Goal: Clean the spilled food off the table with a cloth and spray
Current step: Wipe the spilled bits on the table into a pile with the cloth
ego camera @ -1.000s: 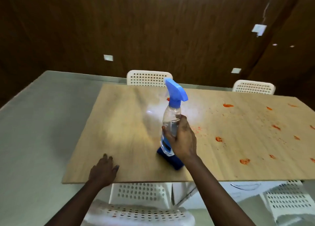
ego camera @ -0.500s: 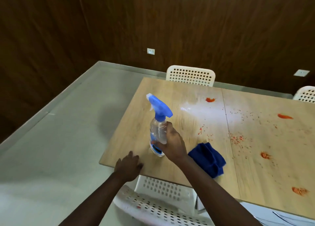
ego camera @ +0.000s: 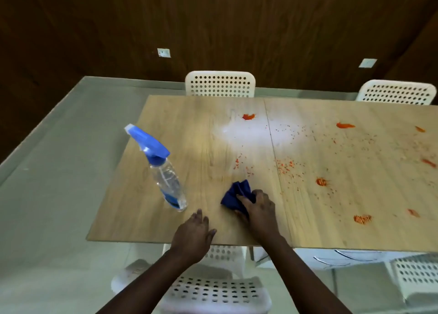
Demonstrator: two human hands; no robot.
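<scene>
View from above the near edge of a wooden desk [ego camera: 189, 129] soiled with spilled food. The right hand [ego camera: 259, 208] lies on a crumpled blue cloth [ego camera: 234, 195], fingers curled over the fabric in a closed grip that holds it against the desk top, near the front edge and just left of the seam between the two boards. The left hand [ego camera: 193, 236] rests flat at the front edge with fingers straight and spread, grasping nothing. A clear spray bottle [ego camera: 166, 181] with a blue trigger head stands upright on the left part of the desk, apart from both hands, its nozzle pointing left. Orange-red food spills [ego camera: 248, 116] lie scattered across the surface: one blot near the far edge, fine specks beyond the cloth and across the seam, and larger smears [ego camera: 362, 218] spread over the right board. A pale glare patch lies on the desk beyond the cloth. White perforated chairs [ego camera: 220, 84] stand at the far side, and another sits below the near edge, under the forearms. A dark wood-panelled wall closes the background.
</scene>
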